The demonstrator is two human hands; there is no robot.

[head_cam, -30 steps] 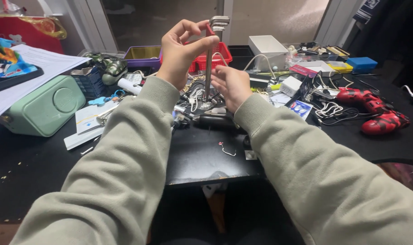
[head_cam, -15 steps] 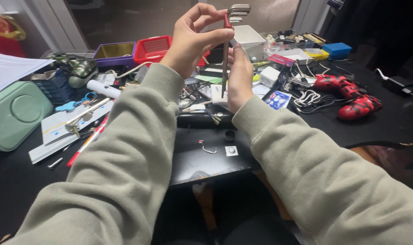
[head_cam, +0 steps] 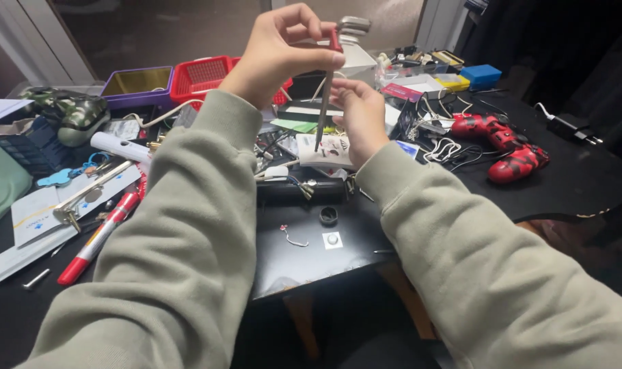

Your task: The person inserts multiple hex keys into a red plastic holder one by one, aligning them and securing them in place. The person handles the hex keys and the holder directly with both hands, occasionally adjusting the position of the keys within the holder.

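left hand (head_cam: 284,51) pinches red cap of slim grey metal rod tool (head_cam: 323,102), held upright above far middle of cluttered black worktop (head_cam: 584,181) | right hand (head_cam: 359,116) curls loosely beside shaft, grip uncertain | progress: tool raised, tip touching nothing, work seemingly unfinished

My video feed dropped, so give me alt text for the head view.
Left hand pinches the red top of a thin metal tool held upright, with the right hand beside its shaft, above a cluttered black table; a red game controller lies to the right.
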